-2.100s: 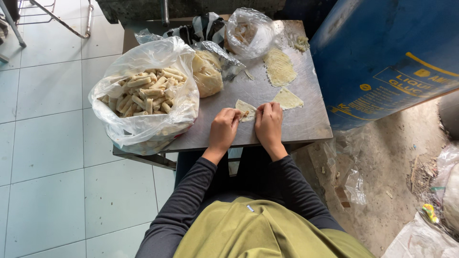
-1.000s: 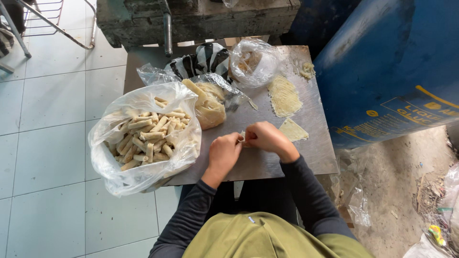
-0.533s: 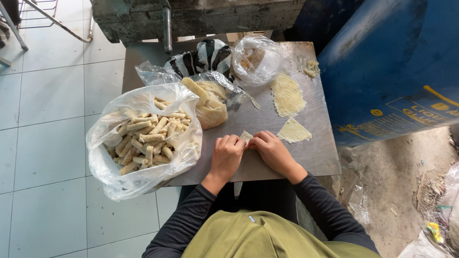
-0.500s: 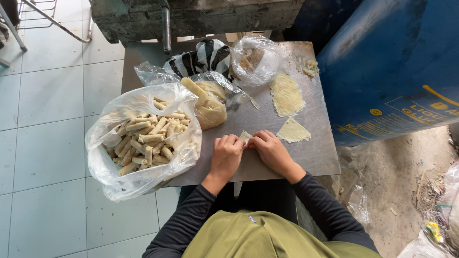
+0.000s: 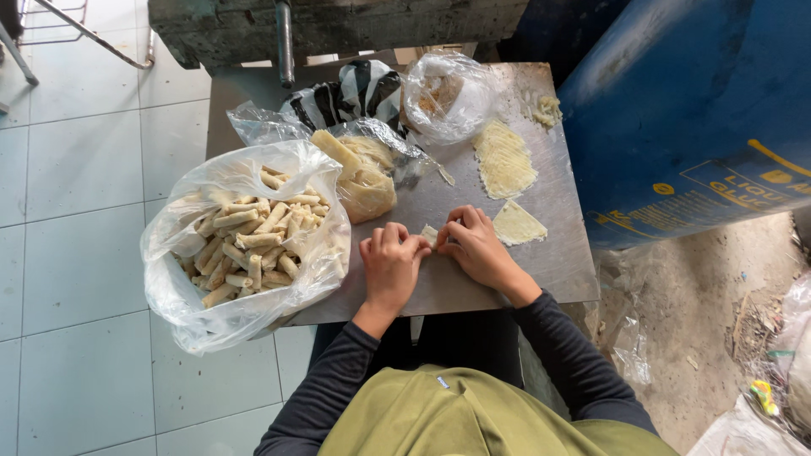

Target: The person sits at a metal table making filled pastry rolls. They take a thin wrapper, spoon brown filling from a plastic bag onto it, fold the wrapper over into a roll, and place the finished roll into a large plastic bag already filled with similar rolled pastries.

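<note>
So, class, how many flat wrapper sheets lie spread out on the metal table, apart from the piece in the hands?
2. A larger wrapper sheet lies toward the table's far right; a smaller one lies just beside the right hand. More may be hidden inside the bags.

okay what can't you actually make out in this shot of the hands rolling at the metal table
Head view, the only one:
- The small pale roll: mostly covered by the left hand and right hand; its filling cannot be seen.
- Clear knotted bag: contents blurred by glare and crinkled plastic.
- Blue drum: cut off by the top and right edges.
- Under the table: hidden by the tabletop and the person's body.
</note>
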Motion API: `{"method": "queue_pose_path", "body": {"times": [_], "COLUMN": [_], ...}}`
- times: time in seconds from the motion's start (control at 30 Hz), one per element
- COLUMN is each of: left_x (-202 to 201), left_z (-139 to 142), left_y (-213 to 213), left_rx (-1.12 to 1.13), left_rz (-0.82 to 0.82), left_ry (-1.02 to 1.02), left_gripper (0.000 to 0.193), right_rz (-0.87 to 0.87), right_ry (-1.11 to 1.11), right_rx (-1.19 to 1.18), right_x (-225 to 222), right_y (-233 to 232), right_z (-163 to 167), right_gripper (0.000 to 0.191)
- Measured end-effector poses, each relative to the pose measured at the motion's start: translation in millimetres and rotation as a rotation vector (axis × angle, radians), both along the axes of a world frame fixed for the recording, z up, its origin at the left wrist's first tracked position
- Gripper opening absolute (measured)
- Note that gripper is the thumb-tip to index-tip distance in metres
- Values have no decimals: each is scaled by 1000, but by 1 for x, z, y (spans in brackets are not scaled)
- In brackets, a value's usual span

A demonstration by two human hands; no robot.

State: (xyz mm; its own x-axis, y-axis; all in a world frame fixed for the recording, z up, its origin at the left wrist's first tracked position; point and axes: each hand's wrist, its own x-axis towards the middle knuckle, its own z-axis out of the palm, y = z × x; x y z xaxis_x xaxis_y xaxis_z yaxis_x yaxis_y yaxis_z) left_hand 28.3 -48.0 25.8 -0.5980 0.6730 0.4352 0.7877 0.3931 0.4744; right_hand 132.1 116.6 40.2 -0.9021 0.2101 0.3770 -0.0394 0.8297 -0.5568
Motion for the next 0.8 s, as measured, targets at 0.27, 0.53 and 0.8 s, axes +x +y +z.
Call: {"method": "queue_pose_path", "body": {"times": [0.27,0.53,0.8], "left_x": [0,7,-5], "left_z": [6,-2,0], "left_y": [10,7,42], "left_rx": [-15,-9,-97], "left_rz": [166,103,296], "left_ry": [-193,-25,49], "left_gripper": [16,9,28], "right_rz": [-311,-240,-506], "right_ry": [-31,7,-52], "right_rx": [-95,-19,79], "right_x": [-12,-2,-40], "right_y": [-16,-9,-17], "right_z": [-10,-12,-26], "right_gripper": [13,11,19]}}
